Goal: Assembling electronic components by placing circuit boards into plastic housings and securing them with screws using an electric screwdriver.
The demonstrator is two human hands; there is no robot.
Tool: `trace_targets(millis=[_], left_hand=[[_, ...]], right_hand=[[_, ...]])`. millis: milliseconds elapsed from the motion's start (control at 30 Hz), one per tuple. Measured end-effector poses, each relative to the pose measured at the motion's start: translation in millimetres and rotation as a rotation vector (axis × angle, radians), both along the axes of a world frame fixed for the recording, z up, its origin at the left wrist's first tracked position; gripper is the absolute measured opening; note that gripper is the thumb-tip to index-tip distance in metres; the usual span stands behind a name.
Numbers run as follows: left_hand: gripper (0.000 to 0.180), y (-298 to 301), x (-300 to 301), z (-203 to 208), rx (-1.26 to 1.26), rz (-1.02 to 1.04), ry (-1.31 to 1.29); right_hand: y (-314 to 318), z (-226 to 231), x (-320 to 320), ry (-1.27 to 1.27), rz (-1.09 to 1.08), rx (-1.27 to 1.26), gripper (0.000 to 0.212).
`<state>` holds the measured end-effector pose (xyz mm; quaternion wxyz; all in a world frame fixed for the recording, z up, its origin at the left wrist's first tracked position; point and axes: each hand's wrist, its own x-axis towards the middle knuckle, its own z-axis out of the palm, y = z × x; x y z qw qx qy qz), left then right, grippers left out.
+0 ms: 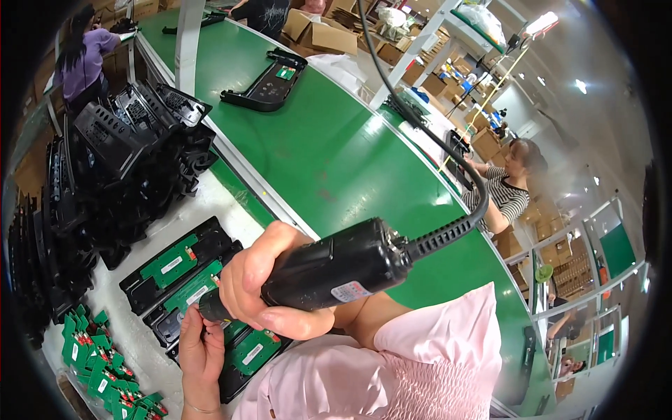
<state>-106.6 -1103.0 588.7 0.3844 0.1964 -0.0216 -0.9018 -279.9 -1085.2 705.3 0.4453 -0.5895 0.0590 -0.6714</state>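
Note:
My right hand [262, 287] is wrapped round a black corded electric screwdriver [329, 269], tilted so its nose points down and left. My left hand [199, 343] is closed in a pinch just below the nose; what its fingertips hold is too small to make out. Under both hands lie several long black plastic housings [143, 280], side by side on a white surface. Green circuit boards [168, 267] with white labels and small red-and-white parts sit in them. The screwdriver's tip and part of the middle board are hidden by my hands.
Loose green circuit boards [98, 360] are heaped at lower left. Stacked black plastic parts [133, 154] rise at left. Beyond a metal rail runs a green conveyor belt [301, 154] carrying a black housing [269, 84]. The screwdriver's cable [448, 150] arches overhead. Other people work across and along the line.

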Motion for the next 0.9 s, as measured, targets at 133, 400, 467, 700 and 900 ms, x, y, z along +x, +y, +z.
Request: trace_targets(millis=[133, 400, 467, 700, 900], left_hand=[[0.023, 2, 1, -5, -0.035, -0.039, 0.078], [0.051, 12, 0, 29, -0.008, -0.173, 0.043], [0.054, 6, -1, 23, 0.097, -0.263, 0.008], [0.028, -16, 25, -6, 0.003, -0.087, -0.082], [0.018, -12, 35, -8, -0.166, -0.123, -0.102]], right_hand=[[6, -1, 4, 0.011, -0.017, 0.020, 0.031], [-2, -2, 13, 0.147, -0.236, 0.271, 0.024], [-10, -4, 8, 0.014, -0.291, 0.362, 0.024], [-31, -23, 7, 0.066, -0.430, 0.420, 0.023], [-31, -33, 12, 0.121, -0.439, 0.472, 0.024]])
